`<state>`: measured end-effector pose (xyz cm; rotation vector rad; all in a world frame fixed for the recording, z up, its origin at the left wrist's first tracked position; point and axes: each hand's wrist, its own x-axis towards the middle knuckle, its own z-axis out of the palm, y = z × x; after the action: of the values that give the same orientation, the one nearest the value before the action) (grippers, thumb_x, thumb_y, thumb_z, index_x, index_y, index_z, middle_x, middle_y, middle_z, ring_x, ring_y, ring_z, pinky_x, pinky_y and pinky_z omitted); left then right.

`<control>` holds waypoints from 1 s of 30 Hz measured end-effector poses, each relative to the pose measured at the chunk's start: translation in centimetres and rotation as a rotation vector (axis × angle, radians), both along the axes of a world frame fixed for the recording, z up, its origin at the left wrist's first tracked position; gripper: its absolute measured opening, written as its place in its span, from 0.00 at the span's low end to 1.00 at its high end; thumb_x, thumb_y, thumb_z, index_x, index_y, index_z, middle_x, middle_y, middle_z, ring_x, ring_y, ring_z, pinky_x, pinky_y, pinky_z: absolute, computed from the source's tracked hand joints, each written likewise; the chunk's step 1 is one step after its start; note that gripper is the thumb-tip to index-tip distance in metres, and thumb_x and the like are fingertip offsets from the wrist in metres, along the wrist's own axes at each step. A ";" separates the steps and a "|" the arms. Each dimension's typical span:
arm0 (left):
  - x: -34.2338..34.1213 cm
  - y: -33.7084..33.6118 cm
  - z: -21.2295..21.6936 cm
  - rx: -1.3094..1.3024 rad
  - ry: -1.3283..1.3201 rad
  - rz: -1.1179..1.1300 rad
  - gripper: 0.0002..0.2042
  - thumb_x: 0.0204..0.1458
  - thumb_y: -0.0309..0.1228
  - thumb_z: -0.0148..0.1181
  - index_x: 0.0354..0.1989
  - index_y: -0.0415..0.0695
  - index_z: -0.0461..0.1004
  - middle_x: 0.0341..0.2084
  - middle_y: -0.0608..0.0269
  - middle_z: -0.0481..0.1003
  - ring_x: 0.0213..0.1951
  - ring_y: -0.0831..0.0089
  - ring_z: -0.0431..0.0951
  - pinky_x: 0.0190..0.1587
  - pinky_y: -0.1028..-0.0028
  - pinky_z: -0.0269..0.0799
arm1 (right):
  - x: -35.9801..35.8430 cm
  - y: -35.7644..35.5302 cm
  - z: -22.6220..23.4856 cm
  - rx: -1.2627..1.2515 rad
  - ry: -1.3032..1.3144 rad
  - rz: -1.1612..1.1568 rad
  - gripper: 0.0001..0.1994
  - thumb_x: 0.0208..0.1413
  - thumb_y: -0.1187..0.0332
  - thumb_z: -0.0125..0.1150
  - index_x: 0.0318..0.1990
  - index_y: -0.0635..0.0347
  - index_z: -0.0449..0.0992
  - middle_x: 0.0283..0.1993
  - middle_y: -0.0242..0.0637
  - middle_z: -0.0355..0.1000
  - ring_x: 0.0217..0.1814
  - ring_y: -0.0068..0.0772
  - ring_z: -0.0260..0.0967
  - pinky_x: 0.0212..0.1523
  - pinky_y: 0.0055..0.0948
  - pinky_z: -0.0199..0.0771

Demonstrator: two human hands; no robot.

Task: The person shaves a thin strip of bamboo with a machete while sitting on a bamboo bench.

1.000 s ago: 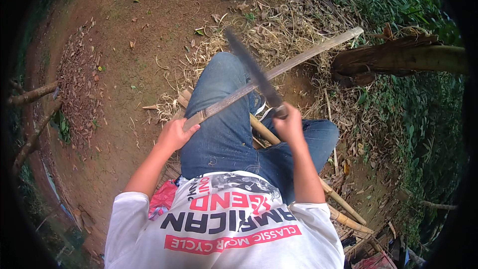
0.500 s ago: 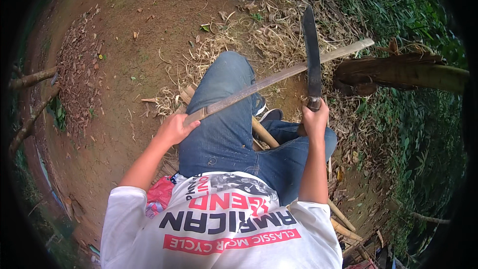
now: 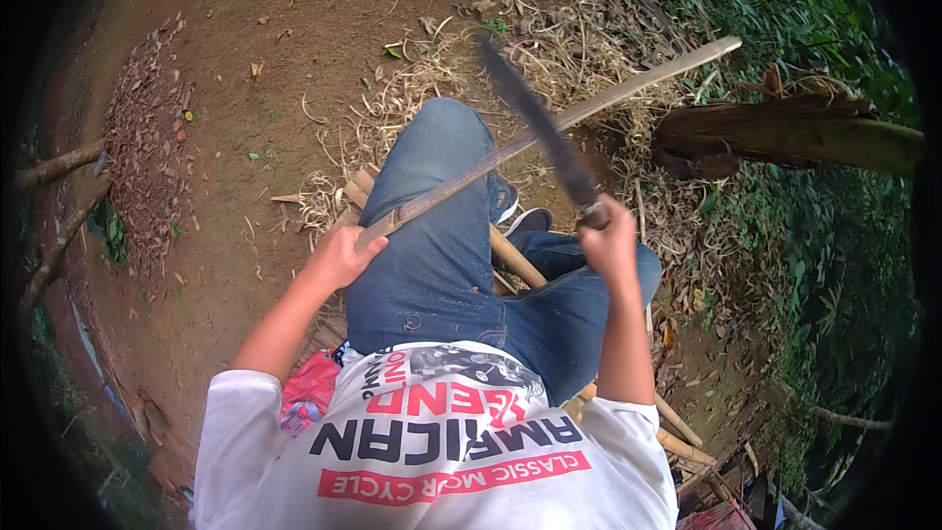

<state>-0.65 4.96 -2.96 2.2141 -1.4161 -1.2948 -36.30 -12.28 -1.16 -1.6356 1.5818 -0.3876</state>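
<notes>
Head view. At 9 o'clock: bare left hand (image 3: 340,257), thumb and fingers pinching near end of long, flat, pale-brown wooden strip (image 3: 638,88); slants across left leg of blue denim trousers (image 3: 422,270), far end toward 2 o'clock. At 3 o'clock: bare right hand (image 3: 610,238), fingers wrapped round handle of long, dark-bladed metal machete (image 3: 535,118); points tip to 12, crosses over strip, contact impossible to tell. Toward 1 o'clock: dry, curled, straw-coloured strands (image 3: 579,49). Between 2 and 3: thick, brown-green plant stem (image 3: 785,135).
</notes>
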 end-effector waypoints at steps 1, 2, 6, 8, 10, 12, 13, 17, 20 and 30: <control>0.2 0.3 -0.3 -0.007 0.015 0.001 0.31 0.54 0.57 0.56 0.27 0.33 0.77 0.23 0.38 0.74 0.32 0.42 0.77 0.36 0.56 0.71 | -0.2 -1.0 -0.4 -0.133 -0.051 -0.043 0.06 0.40 0.79 0.57 0.30 0.65 0.74 0.22 0.36 0.72 0.24 0.25 0.68 0.27 0.29 0.67; 0.3 0.4 -0.4 0.001 -0.016 -0.019 0.31 0.55 0.57 0.55 0.28 0.33 0.76 0.22 0.38 0.74 0.32 0.42 0.77 0.35 0.56 0.71 | -0.8 -1.9 -1.0 -0.144 -0.149 -0.130 0.07 0.41 0.79 0.57 0.31 0.65 0.74 0.22 0.33 0.71 0.23 0.22 0.66 0.26 0.28 0.66; 0.2 0.5 -0.9 -0.029 -0.025 -0.006 0.31 0.55 0.57 0.55 0.30 0.33 0.77 0.24 0.37 0.74 0.33 0.42 0.77 0.36 0.56 0.70 | -0.4 -2.9 -1.2 -0.207 -0.054 -0.211 0.07 0.44 0.78 0.59 0.34 0.67 0.73 0.23 0.33 0.70 0.24 0.23 0.65 0.27 0.29 0.67; 0.1 0.3 -0.5 -0.024 -0.001 0.019 0.31 0.54 0.57 0.56 0.29 0.32 0.78 0.24 0.36 0.74 0.34 0.41 0.77 0.36 0.55 0.71 | -1.1 -2.2 -2.1 -0.135 -0.053 -0.230 0.09 0.43 0.77 0.60 0.35 0.67 0.73 0.23 0.34 0.70 0.24 0.25 0.65 0.28 0.29 0.67; 0.1 0.1 0.4 0.020 0.002 0.029 0.31 0.54 0.57 0.56 0.29 0.32 0.78 0.25 0.35 0.75 0.34 0.41 0.77 0.37 0.55 0.71 | -2.7 -2.6 -1.7 -0.122 -0.022 -0.197 0.10 0.42 0.77 0.60 0.35 0.66 0.73 0.23 0.33 0.69 0.24 0.24 0.65 0.28 0.28 0.66; 0.3 0.2 -0.3 -0.002 -0.032 -0.010 0.32 0.54 0.58 0.56 0.30 0.32 0.78 0.25 0.36 0.75 0.35 0.41 0.77 0.38 0.55 0.71 | -4.3 -4.0 -0.3 -0.043 -0.014 -0.186 0.08 0.43 0.78 0.59 0.33 0.65 0.73 0.23 0.31 0.69 0.24 0.23 0.66 0.27 0.28 0.66; 0.4 0.2 -0.5 -0.010 -0.047 -0.031 0.32 0.53 0.58 0.56 0.30 0.32 0.78 0.25 0.36 0.75 0.35 0.41 0.77 0.38 0.56 0.72 | -4.9 -4.7 -0.2 -0.054 -0.011 -0.169 0.06 0.43 0.79 0.58 0.32 0.64 0.72 0.23 0.30 0.69 0.24 0.23 0.67 0.27 0.28 0.67; 0.1 -0.1 -1.0 0.048 -0.072 -0.026 0.32 0.53 0.59 0.56 0.30 0.32 0.78 0.25 0.37 0.76 0.35 0.41 0.77 0.38 0.56 0.72 | -2.8 -2.4 -1.5 -0.121 0.001 -0.129 0.05 0.43 0.78 0.58 0.30 0.66 0.73 0.22 0.37 0.71 0.25 0.29 0.70 0.29 0.32 0.69; -0.1 -0.4 0.4 0.003 -0.053 -0.014 0.32 0.54 0.58 0.56 0.29 0.32 0.78 0.24 0.37 0.75 0.33 0.41 0.77 0.37 0.55 0.72 | -0.4 -0.5 -0.5 -0.053 0.099 0.086 0.07 0.41 0.77 0.58 0.32 0.66 0.75 0.24 0.43 0.73 0.26 0.31 0.70 0.31 0.31 0.68; 0.1 -0.1 -0.4 0.003 -0.030 -0.008 0.33 0.54 0.59 0.54 0.27 0.32 0.77 0.24 0.36 0.75 0.33 0.41 0.77 0.37 0.55 0.71 | -1.0 -2.3 -3.0 -0.139 0.005 -0.112 0.08 0.41 0.77 0.57 0.33 0.66 0.74 0.21 0.36 0.70 0.22 0.25 0.65 0.24 0.30 0.64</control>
<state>-0.52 4.90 -3.33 2.2416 -1.4363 -1.2720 -37.35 -14.62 -4.16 -1.6565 1.6876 -0.5638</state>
